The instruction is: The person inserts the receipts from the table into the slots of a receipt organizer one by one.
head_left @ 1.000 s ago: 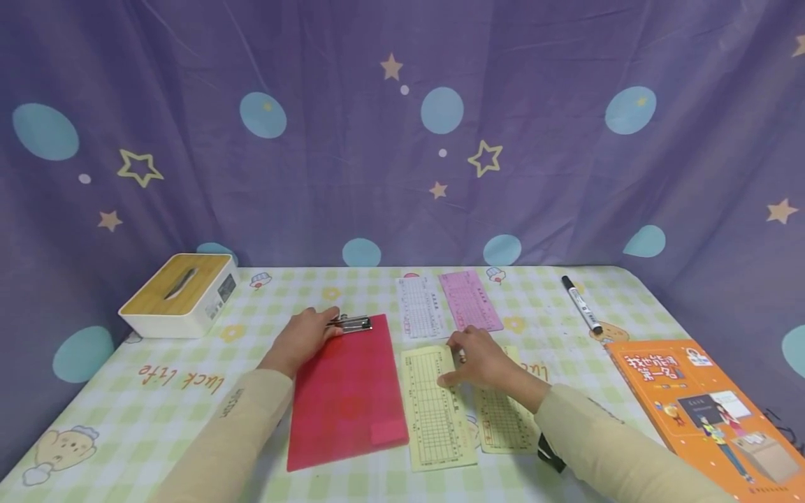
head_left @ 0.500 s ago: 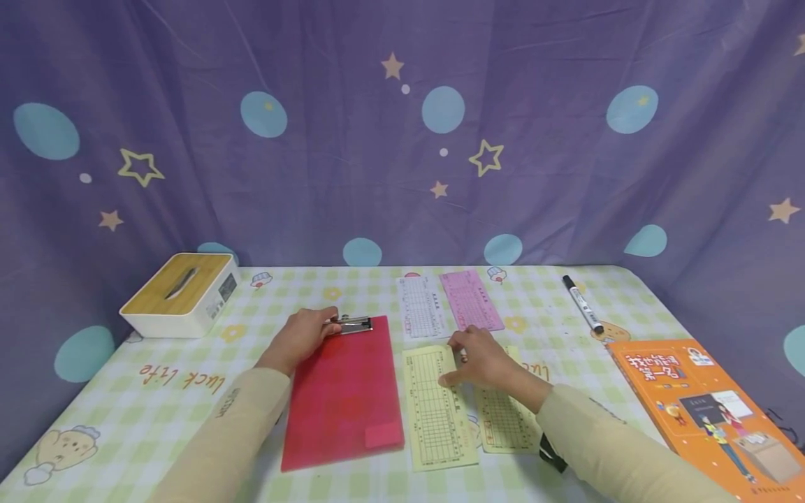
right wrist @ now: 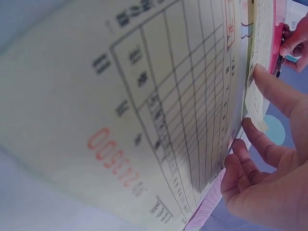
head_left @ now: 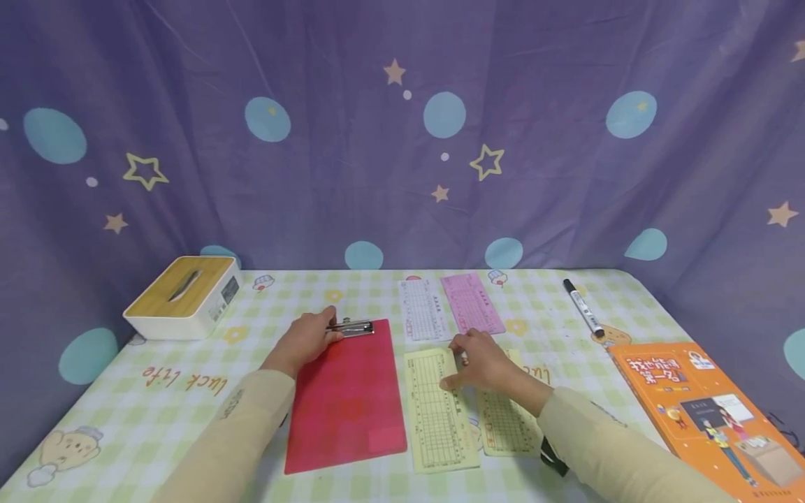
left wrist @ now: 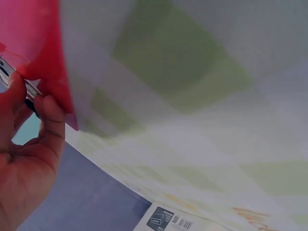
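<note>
In the head view my left hand holds the metal clip at the far end of a red clip folder. Its thumb and fingers also show on that clip in the left wrist view, beside the folder's corner. My right hand pinches the far right corner of a yellow printed form between thumb and index finger; the right wrist view shows this corner curling up. A second yellow form lies partly hidden under the right hand. Behind lie a white form and a pink form.
A tissue box stands at the back left. A marker and an orange book lie on the right. Something black shows partly beneath the right sleeve. A checked cloth covers the table.
The red clip folder's near end has swung slightly left, then part of the way back. Both hands stay almost where they were. The head view has tilted a little.
</note>
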{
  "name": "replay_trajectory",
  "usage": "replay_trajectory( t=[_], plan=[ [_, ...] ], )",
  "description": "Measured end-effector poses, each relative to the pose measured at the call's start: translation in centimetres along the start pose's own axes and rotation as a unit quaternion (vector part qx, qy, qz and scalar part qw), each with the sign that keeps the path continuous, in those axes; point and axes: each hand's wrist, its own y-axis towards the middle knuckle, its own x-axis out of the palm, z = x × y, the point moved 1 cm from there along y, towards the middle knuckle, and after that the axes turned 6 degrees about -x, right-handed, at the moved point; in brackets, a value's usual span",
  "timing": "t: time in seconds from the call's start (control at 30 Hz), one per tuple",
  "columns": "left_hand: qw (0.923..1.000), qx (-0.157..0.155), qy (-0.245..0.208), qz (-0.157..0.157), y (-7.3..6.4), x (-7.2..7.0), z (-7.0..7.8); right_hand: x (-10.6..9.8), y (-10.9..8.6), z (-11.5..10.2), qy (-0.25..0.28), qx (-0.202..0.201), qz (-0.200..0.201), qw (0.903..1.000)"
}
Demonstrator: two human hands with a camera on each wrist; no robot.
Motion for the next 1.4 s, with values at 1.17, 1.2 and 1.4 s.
replay_trajectory(
  t=[1.17, 1.2, 1.4],
  plan=[
    [0.9994, -0.020, -0.028, 0.004, 0.3, 0.1, 0.2, -1.6, -0.3, 0.0, 0.066, -0.073, -0.024, 0.9948],
    [0.9994, -0.020, -0.028, 0.005, 0.3, 0.1, 0.1, -1.8, -0.2, 0.0, 0.075, -0.080, -0.027, 0.9936],
    [0.9991, -0.032, -0.027, 0.008, 0.4, 0.2, 0.1, -3.7, 0.7, -1.5, 0.120, -0.125, -0.061, 0.9830]
  ],
)
